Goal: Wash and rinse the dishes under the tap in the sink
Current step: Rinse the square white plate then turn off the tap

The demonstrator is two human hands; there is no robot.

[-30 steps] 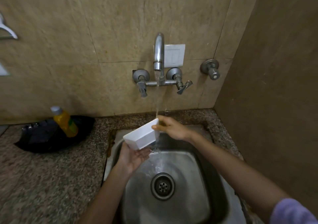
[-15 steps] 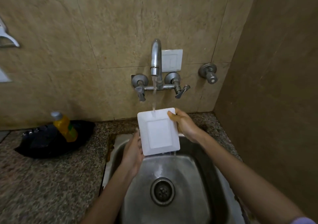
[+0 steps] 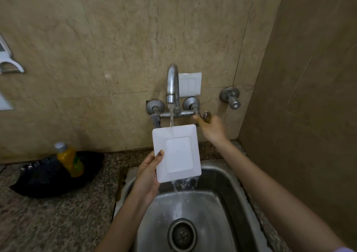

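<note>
White rectangular dish (image 3: 176, 153) held upright above the back of a steel sink (image 3: 228, 193), its underside facing the viewer and its top edge under the stream of water (image 3: 171, 118) from a wall-mounted tap (image 3: 172, 83). Water runs off the dish's lower edge and splashes into the basin above the round drain (image 3: 182, 234). The person's left hand (image 3: 148, 174) grips the dish by its left edge, thumb pressed on the rim and fingers hidden behind. The right hand (image 3: 212, 128) reaches up to the tap's right lever handle (image 3: 207, 114); it is blurred, so I cannot tell whether the fingers close round the lever. To the left, on the speckled stone desk (image 3: 58, 222), a yellow bottle (image 3: 70, 160) leans on a black bag (image 3: 48, 178). A white switch plate (image 3: 190, 83) sits on the tiled wall just behind the tap.
</note>
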